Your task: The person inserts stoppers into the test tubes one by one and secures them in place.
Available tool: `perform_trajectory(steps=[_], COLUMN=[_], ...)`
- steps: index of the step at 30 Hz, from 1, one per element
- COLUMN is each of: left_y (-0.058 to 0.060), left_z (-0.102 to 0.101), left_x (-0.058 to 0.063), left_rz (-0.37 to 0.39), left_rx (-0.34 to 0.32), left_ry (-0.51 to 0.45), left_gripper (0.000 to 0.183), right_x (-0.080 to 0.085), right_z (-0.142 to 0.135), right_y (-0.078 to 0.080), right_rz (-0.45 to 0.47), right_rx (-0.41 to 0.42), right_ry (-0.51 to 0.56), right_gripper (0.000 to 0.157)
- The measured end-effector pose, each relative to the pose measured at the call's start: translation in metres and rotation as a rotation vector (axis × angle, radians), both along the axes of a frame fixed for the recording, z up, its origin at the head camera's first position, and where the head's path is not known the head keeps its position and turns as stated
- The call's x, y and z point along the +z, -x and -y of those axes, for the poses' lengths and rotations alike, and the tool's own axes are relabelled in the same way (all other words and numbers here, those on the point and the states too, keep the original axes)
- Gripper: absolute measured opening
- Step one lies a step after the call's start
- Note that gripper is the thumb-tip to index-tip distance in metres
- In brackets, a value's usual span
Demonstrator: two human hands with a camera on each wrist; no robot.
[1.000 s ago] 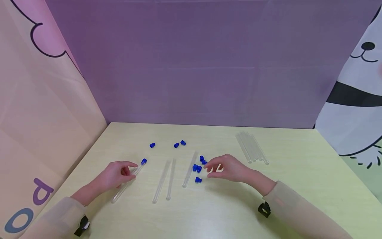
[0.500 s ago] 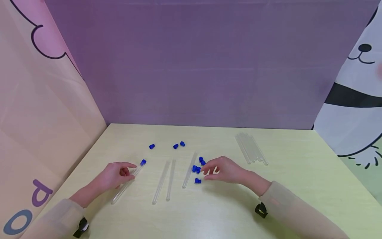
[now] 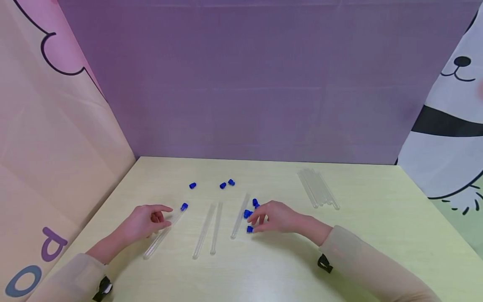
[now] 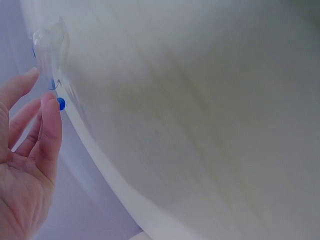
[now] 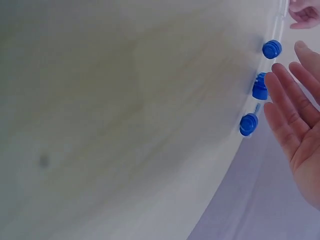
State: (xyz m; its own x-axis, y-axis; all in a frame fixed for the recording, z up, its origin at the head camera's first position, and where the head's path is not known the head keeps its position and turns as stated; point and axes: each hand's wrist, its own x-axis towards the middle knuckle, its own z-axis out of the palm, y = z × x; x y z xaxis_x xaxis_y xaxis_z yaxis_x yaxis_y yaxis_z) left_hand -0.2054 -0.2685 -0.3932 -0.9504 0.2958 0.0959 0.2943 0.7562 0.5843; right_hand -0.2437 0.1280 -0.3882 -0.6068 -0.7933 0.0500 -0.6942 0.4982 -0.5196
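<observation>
My left hand (image 3: 145, 220) hovers over a clear test tube (image 3: 154, 246) with a blue cap (image 3: 184, 206) on its far end. Thumb and fingers stand apart in the left wrist view, with no grip on the tube. My right hand (image 3: 277, 218) reaches among several loose blue caps, close to one nearer cap (image 3: 250, 229) and another cap (image 3: 247, 214). In the right wrist view its fingers (image 5: 282, 95) are loosely extended beside the caps (image 5: 260, 87), holding nothing. Whether a fingertip touches a cap, I cannot tell.
Three uncapped tubes lie mid-table, among them a left tube (image 3: 203, 231) and a right tube (image 3: 240, 219). Three more caps, one a far-left cap (image 3: 193, 185), lie farther back. A row of clear tubes (image 3: 318, 188) lies at the back right. A purple backdrop (image 3: 241, 84) rises behind the table.
My right hand has moved left and slightly nearer, in over the caps. The capped tube has shifted slightly right and nearer, while my left hand has stayed almost still.
</observation>
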Motion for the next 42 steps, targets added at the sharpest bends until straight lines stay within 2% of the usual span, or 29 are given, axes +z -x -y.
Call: perform_trajectory(steps=[10,16,21,30,34,42], left_y=[-0.001,-0.004,-0.007,-0.011,-0.012,-0.015], left_z=[-0.004,-0.010,-0.017,-0.026,-0.028,-0.037], left_x=[0.004,0.006,0.008,0.010,0.009,0.006], left_rz=[-0.054,-0.073,-0.062,-0.038,-0.055,-0.097], left_rx=[-0.003,-0.036,-0.065,-0.090,-0.107,-0.165], left_ry=[-0.005,-0.033,-0.074,-0.118,-0.122,-0.124], left_gripper=[0.034,0.034,0.033,0.033,0.031,0.028], right_x=[-0.003,-0.005,-0.006,-0.008,0.001,0.012], right_z=[0.009,0.011,0.012,0.009,0.005,-0.009], right_y=[0.000,0.000,0.000,-0.001,-0.004,-0.007], right_rz=[0.047,0.048,0.040,-0.025,-0.013,0.032], right_rx=[-0.034,-0.035,-0.029,0.025,0.024,0.048], right_ry=[-0.036,-0.037,-0.050,-0.106,-0.077,0.093], right_gripper=[0.023,0.022,0.021,0.017,0.016,0.017])
